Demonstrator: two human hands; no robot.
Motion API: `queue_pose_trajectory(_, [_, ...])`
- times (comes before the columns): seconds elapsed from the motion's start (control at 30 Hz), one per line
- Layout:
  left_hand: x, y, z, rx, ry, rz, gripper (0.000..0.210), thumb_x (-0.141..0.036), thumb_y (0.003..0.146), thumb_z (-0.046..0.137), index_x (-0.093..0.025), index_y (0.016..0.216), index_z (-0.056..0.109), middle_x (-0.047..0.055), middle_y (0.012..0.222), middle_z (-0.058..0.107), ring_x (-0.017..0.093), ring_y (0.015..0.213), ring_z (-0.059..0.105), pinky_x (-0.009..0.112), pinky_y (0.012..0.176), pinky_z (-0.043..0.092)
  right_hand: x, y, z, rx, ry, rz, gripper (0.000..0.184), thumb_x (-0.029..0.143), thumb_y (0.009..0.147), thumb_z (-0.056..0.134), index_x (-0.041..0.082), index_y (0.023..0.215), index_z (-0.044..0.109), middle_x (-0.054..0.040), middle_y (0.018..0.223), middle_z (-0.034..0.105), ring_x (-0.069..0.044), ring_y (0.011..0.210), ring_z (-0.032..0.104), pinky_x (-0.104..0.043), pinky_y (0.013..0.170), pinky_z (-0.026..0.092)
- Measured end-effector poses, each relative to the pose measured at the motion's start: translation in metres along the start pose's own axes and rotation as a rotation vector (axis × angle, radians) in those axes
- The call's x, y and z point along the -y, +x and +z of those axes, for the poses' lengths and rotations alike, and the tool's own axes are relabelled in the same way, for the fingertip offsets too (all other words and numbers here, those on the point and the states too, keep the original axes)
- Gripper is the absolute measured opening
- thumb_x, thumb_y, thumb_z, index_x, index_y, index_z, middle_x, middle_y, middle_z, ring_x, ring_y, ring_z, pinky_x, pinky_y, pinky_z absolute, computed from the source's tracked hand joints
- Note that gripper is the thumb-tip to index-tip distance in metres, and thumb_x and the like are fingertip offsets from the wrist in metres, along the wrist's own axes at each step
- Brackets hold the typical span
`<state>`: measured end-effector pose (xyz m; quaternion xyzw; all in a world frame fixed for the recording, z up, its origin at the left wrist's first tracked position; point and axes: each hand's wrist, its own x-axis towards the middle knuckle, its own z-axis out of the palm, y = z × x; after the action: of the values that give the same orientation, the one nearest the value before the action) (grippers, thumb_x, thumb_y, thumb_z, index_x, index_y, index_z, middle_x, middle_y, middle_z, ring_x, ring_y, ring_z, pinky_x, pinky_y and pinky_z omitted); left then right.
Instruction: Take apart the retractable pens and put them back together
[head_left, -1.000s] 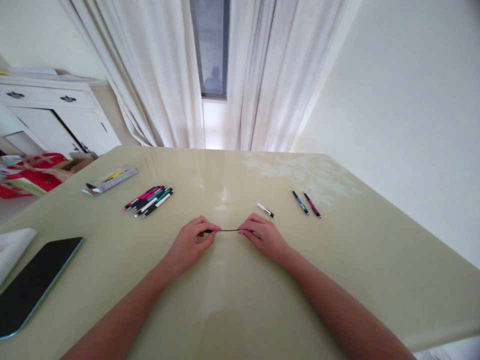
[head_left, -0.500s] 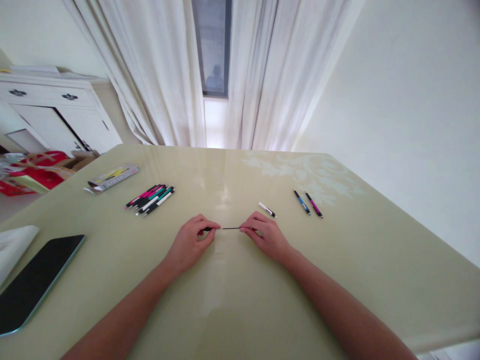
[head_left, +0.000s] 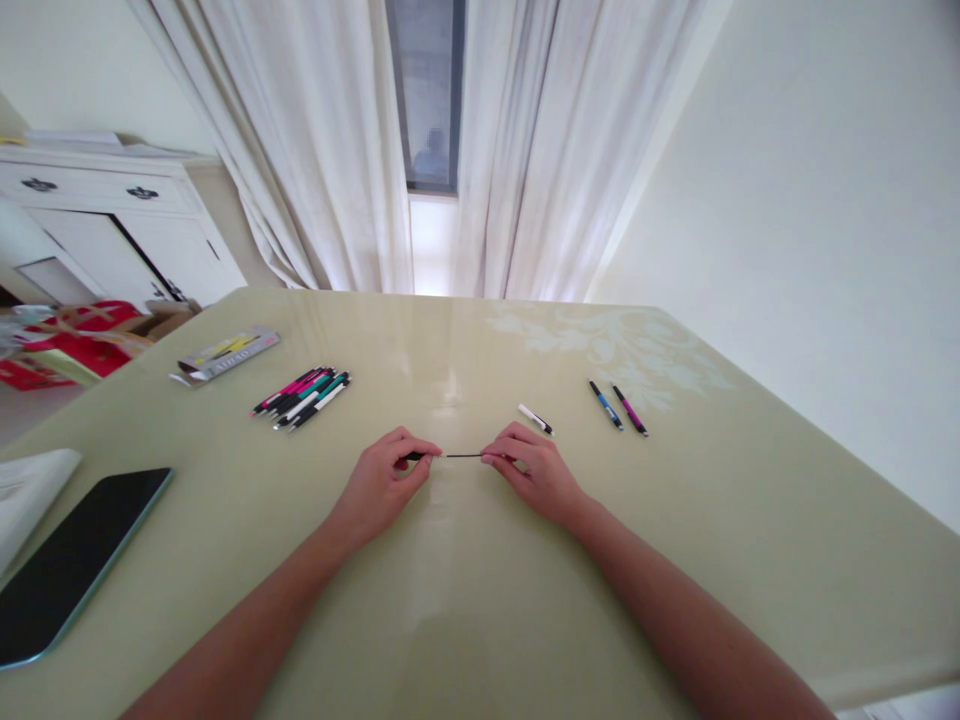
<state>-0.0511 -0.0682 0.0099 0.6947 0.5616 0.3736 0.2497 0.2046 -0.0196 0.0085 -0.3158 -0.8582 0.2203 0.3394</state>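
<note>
My left hand (head_left: 391, 478) pinches a short black pen part (head_left: 414, 457), mostly covered by the fingers. From it a thin dark pen refill (head_left: 463, 456) runs across to my right hand (head_left: 532, 470), whose thumb and fingertips are closed on its other end. Both hands rest low over the table, in line with each other. Just beyond my right hand lies a white pen barrel (head_left: 535, 418) with a black end. Farther right, a blue pen (head_left: 605, 405) and a purple pen (head_left: 630, 410) lie side by side.
A pile of several pens (head_left: 304, 397) lies left of my hands, with an opened pen box (head_left: 229, 355) behind it. A dark tablet or phone (head_left: 82, 565) and a white object (head_left: 34, 490) are at the left edge of the pale table (head_left: 465, 620).
</note>
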Motion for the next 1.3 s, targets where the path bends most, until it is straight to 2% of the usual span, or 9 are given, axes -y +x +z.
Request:
queue_pose_trajectory(0.13, [-0.0023,-0.0003,0.0001,0.022,-0.025,0.006,0.019,-0.026,0.091,0.059,-0.025,0.097,0.078,0.001,0.088,0.066,0.014,0.074,0.059,0.025,0.068,0.049,0.0000,0.0001,0.0000,0.009,0.005,-0.005,0.024,0.035,0.103,0.055,0.021,0.098,0.075,-0.0070,0.092,0.067,-0.018,0.084,0.065,-0.030,0.077,0.053])
queue_pose_trajectory(0.37, [0.0004,0.0026,-0.0017,-0.030,-0.122,-0.053,0.020,-0.032,0.091,0.061,-0.023,0.098,0.078,0.003,0.094,0.073,0.016,0.078,0.063,0.026,0.067,0.048,0.0010,0.0004,-0.0005,-0.047,0.026,0.001,0.023,0.034,0.103,0.056,0.021,0.098,0.074,-0.0068,0.091,0.068,-0.017,0.082,0.065,-0.030,0.077,0.053])
queue_pose_trajectory(0.63, [0.0029,0.0025,-0.0012,0.027,-0.132,-0.050,0.024,-0.037,0.094,0.059,-0.023,0.101,0.077,0.004,0.096,0.073,0.017,0.079,0.063,0.027,0.067,0.045,-0.0004,-0.0004,0.0015,-0.053,0.049,-0.051,0.017,0.028,0.101,0.059,0.020,0.098,0.074,-0.0062,0.090,0.067,-0.017,0.082,0.064,-0.029,0.075,0.052])
queue_pose_trajectory(1.0, [0.0035,0.0013,-0.0014,0.084,-0.136,0.003,0.026,-0.039,0.098,0.056,-0.025,0.106,0.077,0.003,0.098,0.070,0.015,0.079,0.060,0.026,0.068,0.044,0.0024,0.0001,0.0015,-0.069,0.047,-0.053,0.015,0.027,0.101,0.061,0.020,0.098,0.074,-0.0059,0.089,0.067,-0.016,0.081,0.064,-0.028,0.073,0.051])
queue_pose_trajectory(1.2, [-0.0009,0.0008,-0.0012,0.000,-0.160,0.015,0.022,-0.039,0.095,0.063,-0.025,0.102,0.078,0.002,0.094,0.072,0.015,0.079,0.061,0.025,0.067,0.045,0.0028,-0.0011,0.0018,-0.044,0.027,-0.067,0.019,0.030,0.101,0.059,0.020,0.098,0.074,-0.0066,0.089,0.067,-0.016,0.078,0.063,-0.027,0.070,0.052])
queue_pose_trajectory(1.3, [-0.0050,-0.0011,0.0006,0.008,-0.168,0.000,0.019,-0.039,0.092,0.067,-0.025,0.098,0.078,0.001,0.091,0.074,0.014,0.075,0.061,0.024,0.067,0.046,0.0037,-0.0014,0.0024,-0.009,0.034,-0.086,0.019,0.031,0.101,0.058,0.020,0.099,0.074,-0.0064,0.089,0.067,-0.016,0.078,0.063,-0.028,0.071,0.052])
